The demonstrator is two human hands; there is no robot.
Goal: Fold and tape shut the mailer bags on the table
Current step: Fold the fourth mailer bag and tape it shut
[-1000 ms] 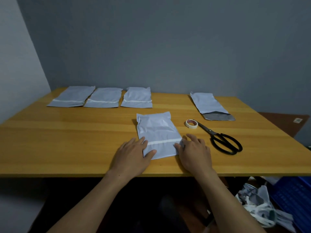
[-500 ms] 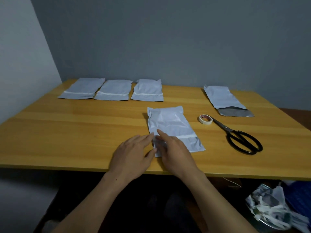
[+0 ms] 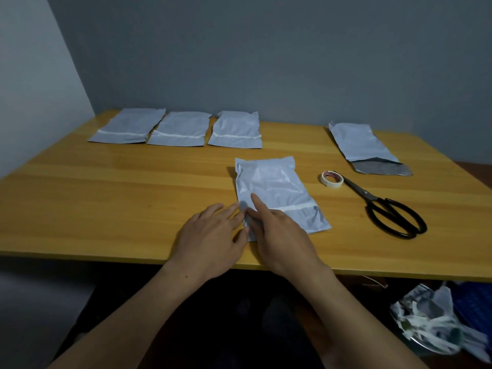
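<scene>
A pale blue mailer bag (image 3: 277, 187) lies folded in front of me on the wooden table (image 3: 106, 198), a white tape strip across its near part. My left hand (image 3: 210, 241) rests flat at the bag's near left corner. My right hand (image 3: 279, 235) lies on that same corner, index finger stretched out over the tape line. Three taped bags (image 3: 183, 127) sit in a row at the back left. An unfolded bag (image 3: 359, 142) with its dark flap open lies at the back right. A tape roll (image 3: 331, 178) and black scissors (image 3: 391, 211) are to the right.
A grey wall stands behind the table and a lighter wall on the left. Below the table's right edge is a heap of crumpled scraps (image 3: 431, 320) beside something blue (image 3: 476, 307).
My right hand has slid from the bag's right side across to its left corner, beside my left hand. The view shifted left, so the bag sits further right.
</scene>
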